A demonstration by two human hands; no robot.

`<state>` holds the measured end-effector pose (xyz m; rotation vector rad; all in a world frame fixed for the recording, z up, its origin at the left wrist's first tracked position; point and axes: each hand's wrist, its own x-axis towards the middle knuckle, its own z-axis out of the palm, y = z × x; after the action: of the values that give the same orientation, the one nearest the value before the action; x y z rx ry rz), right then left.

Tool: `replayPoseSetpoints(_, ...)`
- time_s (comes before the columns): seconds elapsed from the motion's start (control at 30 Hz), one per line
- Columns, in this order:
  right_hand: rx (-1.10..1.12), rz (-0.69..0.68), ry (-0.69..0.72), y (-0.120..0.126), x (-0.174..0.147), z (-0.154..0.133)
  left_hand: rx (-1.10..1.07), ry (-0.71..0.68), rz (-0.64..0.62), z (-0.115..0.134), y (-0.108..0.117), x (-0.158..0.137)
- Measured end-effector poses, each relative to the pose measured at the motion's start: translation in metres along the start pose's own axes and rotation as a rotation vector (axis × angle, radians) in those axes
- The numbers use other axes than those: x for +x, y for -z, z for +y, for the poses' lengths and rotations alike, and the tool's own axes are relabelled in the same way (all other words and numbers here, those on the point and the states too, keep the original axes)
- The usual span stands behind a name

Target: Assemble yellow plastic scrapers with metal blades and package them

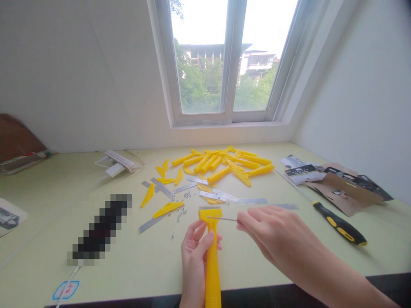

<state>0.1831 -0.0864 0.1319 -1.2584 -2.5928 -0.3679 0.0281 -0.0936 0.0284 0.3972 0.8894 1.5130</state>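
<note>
My left hand (pixel 194 261) is wrapped round the neck of a yellow scraper (pixel 212 261), which stands head up near the table's front edge. A strip of metal blade shows along the top of its head. From the right, my right hand (pixel 279 235) pinches a thin metal rod tool (pixel 226 219); its handle end is hidden in the fingers. The rod's tip meets the scraper's head at a small screw spot. Just beyond lie loose small screws (pixel 180 211), yellow blade covers (pixel 167 209) and flat metal blades (pixel 252 200).
Several yellow scraper handles (pixel 221 160) are piled at the back. On the right lie a long screwdriver (pixel 340 224) and cardboard packaging (pixel 340 192). A pixelated dark object (pixel 102 229) with a white cable is on the left, and a power strip (pixel 120 160) sits behind it.
</note>
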Motion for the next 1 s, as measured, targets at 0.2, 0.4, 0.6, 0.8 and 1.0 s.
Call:
replayPoseSetpoints(0.2, -0.175, 0.027, 0.119, -0.005, 0.007, 0.004, -0.043, 0.032, -0.039, 0.002, 0.002, 0.002)
replayPoseSetpoints(0.4, -0.195, 0.000, 0.145, 0.001, 0.015, 0.004, -0.058, 0.038, 0.033, -0.004, 0.002, 0.009)
replayPoseSetpoints(0.6, -0.141, 0.032, 0.120, 0.007, 0.019, 0.002, -0.047, 0.044, 0.036, 0.001, 0.000, 0.007)
replayPoseSetpoints(0.8, -0.199, 0.038, 0.173, 0.006, 0.023, -0.002, -0.054, 0.061, 0.012, 0.001, 0.002, 0.007)
replayPoseSetpoints(1.0, -0.191, 0.053, 0.163, 0.012, 0.026, -0.002, -0.033, 0.079, -0.038, 0.002, 0.003, 0.005)
